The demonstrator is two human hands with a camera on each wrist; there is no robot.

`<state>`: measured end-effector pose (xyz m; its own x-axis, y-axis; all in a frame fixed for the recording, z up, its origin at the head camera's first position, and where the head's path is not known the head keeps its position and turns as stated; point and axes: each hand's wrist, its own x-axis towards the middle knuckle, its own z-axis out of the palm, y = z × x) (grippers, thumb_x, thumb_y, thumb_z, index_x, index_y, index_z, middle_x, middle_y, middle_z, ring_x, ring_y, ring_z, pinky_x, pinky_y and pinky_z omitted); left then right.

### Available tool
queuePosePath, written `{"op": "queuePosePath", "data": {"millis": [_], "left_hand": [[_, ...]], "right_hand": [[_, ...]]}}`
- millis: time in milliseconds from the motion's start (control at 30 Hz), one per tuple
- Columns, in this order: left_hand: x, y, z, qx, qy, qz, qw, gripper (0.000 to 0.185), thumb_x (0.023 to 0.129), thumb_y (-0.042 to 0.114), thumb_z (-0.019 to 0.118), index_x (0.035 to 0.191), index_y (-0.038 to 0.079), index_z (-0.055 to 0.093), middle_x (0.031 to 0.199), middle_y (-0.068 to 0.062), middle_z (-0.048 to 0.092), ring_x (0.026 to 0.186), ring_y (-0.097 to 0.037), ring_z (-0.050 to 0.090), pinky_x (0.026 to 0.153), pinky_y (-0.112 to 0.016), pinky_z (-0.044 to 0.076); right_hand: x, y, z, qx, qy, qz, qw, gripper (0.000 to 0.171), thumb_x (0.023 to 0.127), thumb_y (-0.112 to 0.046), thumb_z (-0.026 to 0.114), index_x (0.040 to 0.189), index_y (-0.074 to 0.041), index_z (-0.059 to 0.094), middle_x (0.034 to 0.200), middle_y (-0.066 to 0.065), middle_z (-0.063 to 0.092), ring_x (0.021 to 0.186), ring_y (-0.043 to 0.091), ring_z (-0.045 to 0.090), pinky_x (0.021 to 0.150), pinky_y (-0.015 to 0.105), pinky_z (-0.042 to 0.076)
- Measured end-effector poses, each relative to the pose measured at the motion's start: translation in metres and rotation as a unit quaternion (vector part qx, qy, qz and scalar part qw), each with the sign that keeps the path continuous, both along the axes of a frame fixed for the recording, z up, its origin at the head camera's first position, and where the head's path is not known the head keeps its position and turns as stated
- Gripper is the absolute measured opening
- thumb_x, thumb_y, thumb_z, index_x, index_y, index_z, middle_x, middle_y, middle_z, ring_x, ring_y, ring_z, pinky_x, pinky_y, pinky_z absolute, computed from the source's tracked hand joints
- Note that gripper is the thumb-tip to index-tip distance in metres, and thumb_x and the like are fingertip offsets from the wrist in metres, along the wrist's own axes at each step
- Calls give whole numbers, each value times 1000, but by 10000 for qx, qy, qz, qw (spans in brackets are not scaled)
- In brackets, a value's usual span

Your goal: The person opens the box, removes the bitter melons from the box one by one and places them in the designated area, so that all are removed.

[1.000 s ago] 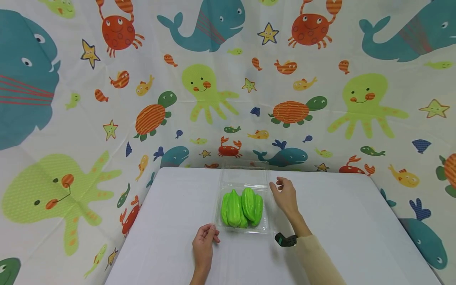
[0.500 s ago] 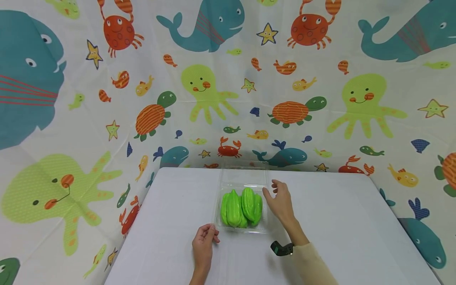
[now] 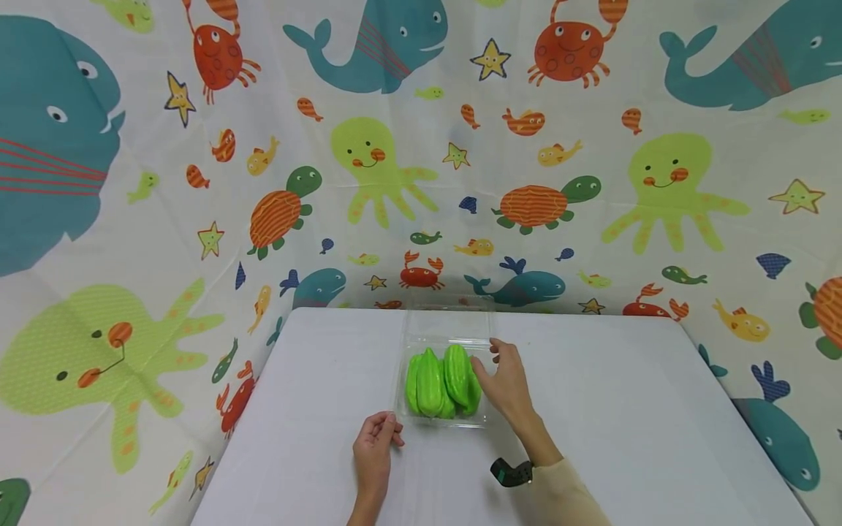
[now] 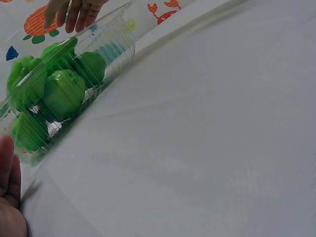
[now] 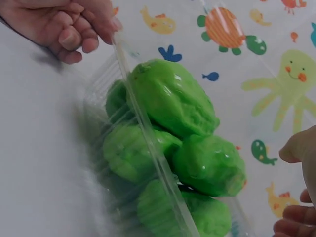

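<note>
A clear plastic clamshell box (image 3: 454, 424) lies open on the white table, its lid (image 3: 449, 321) folded back toward the wall. Several glossy, lobed green vegetables (image 3: 430, 383), pepper-like in shape, fill its base. With thumb and finger my left hand (image 3: 373, 453) pinches the box's front left corner; in the right wrist view its fingertips (image 5: 113, 27) meet the rim. My right hand (image 3: 508, 383) hovers at the right side with fingers loosely spread, its thumb overlapping the rightmost green vegetable. Nothing is between the right hand's fingers.
The white-covered table (image 3: 625, 409) extends to both sides of the box. Behind it hangs a cloth (image 3: 421, 197) printed with sea animals, which also closes in the left and right sides. A dark device (image 3: 511, 473) is strapped at the right wrist.
My right hand has moved left and slightly down, from beside the box to over its right edge. The left hand stays at the corner, and the vegetables have not moved.
</note>
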<state>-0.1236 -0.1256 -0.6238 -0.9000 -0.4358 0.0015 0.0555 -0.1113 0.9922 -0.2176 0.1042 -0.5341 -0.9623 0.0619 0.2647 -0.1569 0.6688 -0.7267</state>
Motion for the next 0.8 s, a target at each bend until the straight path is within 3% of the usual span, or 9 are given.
{"op": "queuePosePath", "data": {"millis": [500,800], "left_hand": [[-1,1,2,88,37,-44,9999,25,97,16,66,105,-9,62,79,-13,68,56,-12,61,56,-24,55],[0,2,1,60,-16,7,10000,22,97,17,67,104,-4,64,76,-4,68,55,-10,61,56,-23,55]], "right_hand": [[11,-16,-9,81,-112,195,9997,63,90,-33,69,137,4,51,119,18,61,100,30,61,83,42,53],[16,-24,-14,195,-1,309,9993,63,88,-33,70,132,8,54,117,22,61,106,33,61,88,48,54]]}}
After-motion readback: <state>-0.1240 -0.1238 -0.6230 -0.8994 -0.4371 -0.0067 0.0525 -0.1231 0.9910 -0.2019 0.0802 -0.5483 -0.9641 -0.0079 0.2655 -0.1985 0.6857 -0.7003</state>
